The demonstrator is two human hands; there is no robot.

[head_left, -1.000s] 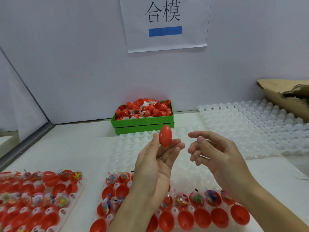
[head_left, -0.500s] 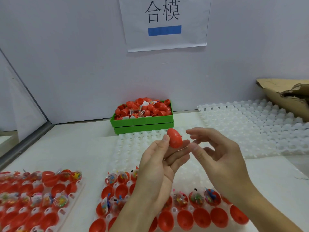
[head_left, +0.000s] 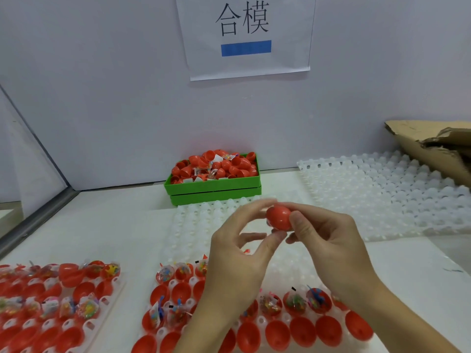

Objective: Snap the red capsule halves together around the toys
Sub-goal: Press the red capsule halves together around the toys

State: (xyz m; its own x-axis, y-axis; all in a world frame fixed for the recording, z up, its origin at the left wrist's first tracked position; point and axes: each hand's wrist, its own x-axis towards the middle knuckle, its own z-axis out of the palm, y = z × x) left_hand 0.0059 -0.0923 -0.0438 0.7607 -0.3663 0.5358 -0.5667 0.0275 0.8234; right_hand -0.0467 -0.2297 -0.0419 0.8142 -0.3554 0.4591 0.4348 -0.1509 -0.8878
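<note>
A closed red capsule (head_left: 279, 217) is held in mid-air above the table between both hands. My left hand (head_left: 237, 253) pinches its left side with fingertips, and my right hand (head_left: 328, 245) grips its right side with thumb and fingers. Below the hands a white tray (head_left: 178, 285) holds several open red capsule halves (head_left: 302, 335), some with small bagged toys (head_left: 294, 301) in them. My forearms hide part of this tray.
A second tray of red halves and toys (head_left: 51, 307) lies at the lower left. A green bin (head_left: 214, 188) full of red capsules stands at the back wall. Empty white trays (head_left: 387, 192) spread to the right, beside torn cardboard (head_left: 433, 146).
The capsule stood upright in my left fingers alone. My right hand has closed in and taken hold of it too, and the capsule now lies turned sideways between both hands.
</note>
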